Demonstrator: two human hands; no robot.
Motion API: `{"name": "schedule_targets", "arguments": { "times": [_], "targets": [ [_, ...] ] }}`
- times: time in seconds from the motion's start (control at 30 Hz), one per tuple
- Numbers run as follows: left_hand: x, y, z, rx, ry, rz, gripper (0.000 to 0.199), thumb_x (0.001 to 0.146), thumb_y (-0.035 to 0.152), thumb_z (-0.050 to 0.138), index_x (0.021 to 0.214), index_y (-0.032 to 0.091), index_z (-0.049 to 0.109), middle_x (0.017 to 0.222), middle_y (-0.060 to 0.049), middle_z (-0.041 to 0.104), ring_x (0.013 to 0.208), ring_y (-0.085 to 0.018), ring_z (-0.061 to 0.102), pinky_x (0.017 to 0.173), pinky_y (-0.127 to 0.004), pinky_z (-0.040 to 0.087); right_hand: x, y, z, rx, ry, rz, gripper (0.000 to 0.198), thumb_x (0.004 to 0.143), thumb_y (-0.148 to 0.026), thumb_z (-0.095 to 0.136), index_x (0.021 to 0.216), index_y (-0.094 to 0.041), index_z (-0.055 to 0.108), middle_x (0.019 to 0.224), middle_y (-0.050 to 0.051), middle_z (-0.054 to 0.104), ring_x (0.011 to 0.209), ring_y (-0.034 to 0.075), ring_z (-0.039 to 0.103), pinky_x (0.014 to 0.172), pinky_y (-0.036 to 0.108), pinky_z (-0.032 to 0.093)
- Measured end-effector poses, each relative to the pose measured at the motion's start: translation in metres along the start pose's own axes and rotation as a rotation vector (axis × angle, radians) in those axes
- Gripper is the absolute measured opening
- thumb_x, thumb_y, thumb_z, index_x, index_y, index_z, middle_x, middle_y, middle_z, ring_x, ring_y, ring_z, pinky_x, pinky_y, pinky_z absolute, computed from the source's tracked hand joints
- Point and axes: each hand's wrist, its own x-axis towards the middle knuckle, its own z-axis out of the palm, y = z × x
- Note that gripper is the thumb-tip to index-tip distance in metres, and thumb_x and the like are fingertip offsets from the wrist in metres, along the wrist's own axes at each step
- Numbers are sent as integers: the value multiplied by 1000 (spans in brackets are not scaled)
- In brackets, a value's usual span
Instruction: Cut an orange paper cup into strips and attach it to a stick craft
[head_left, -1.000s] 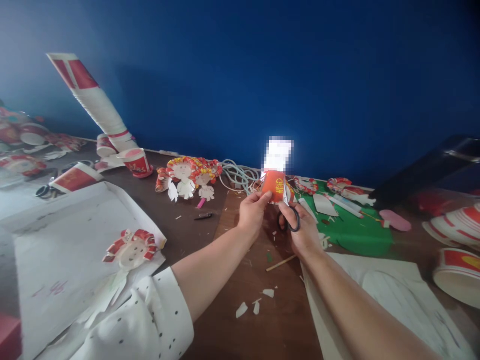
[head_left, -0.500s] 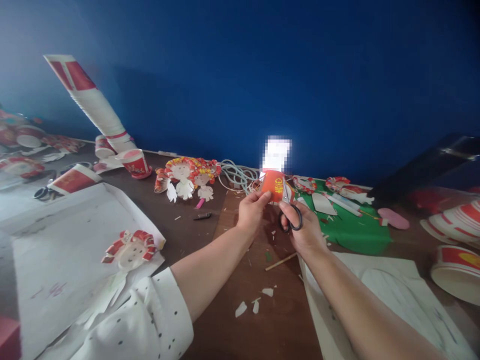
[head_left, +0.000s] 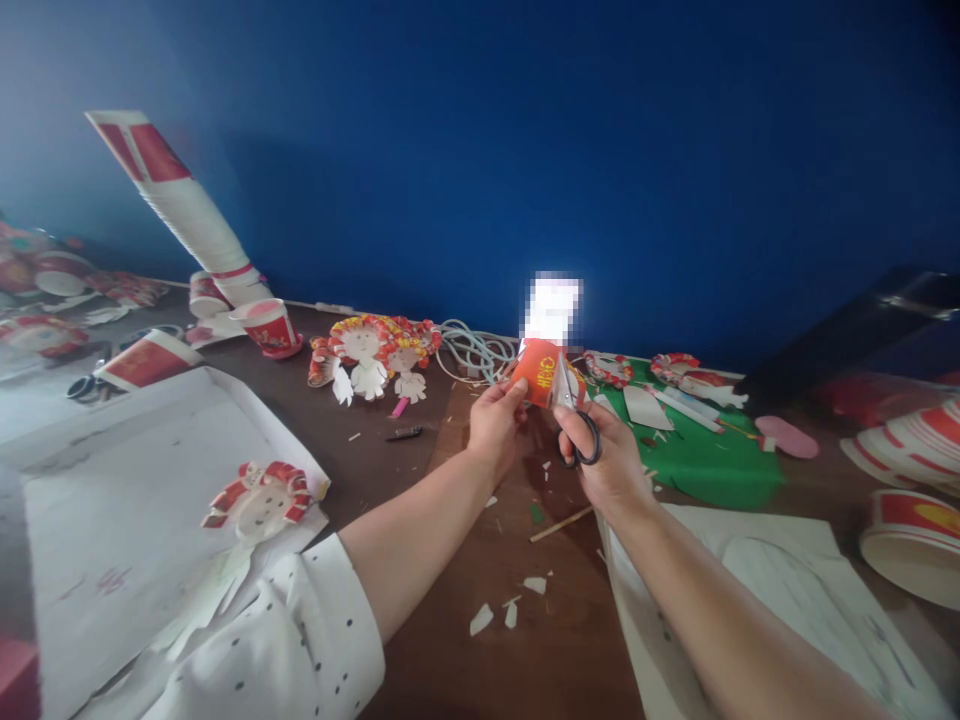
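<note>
Shifted slightly left, the red paper piece (head_left: 534, 370) sits pinched in the left hand (head_left: 495, 424); right hand (head_left: 609, 455) grips scissors (head_left: 565, 394).

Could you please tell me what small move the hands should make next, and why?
Probably one short snip with the scissors: the right hand holds them with their blades at the orange printed piece, and the left hand grips that piece near its edge.

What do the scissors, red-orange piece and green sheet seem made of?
Scissors: metal blades, judging by their silvery sheen; black handles, smooth, probably plastic. Red-orange piece: likely thin printed card, given its yellow characters and curved surface. Green sheet: flat, seemingly matte; paper or felt, unclear.
</note>
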Motion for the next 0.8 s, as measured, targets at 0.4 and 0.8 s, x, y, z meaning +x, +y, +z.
{"name": "schedule_targets", "arguments": {
  "times": [0.4,0.8],
  "targets": [
    [12,2,-5,-48,111,-1,18,67,17,75,66,12,57,58,2,56,49,-4,49,52,-18,40,-8,-10,4,91,-43,88,27,72,-36,72,65,-20,52,42,-7,44,40,8,38,41,22,27],
    [11,4,-3,-50,130,17,16,66,18,75,76,12,64,66,0,63,50,-5,52,54,-19,42,-10,-23,-2,-311,-262,213,31,71,-48,70,80,-21,60,54,-2,61,48,14,54,48,25,39]
  ]
}}
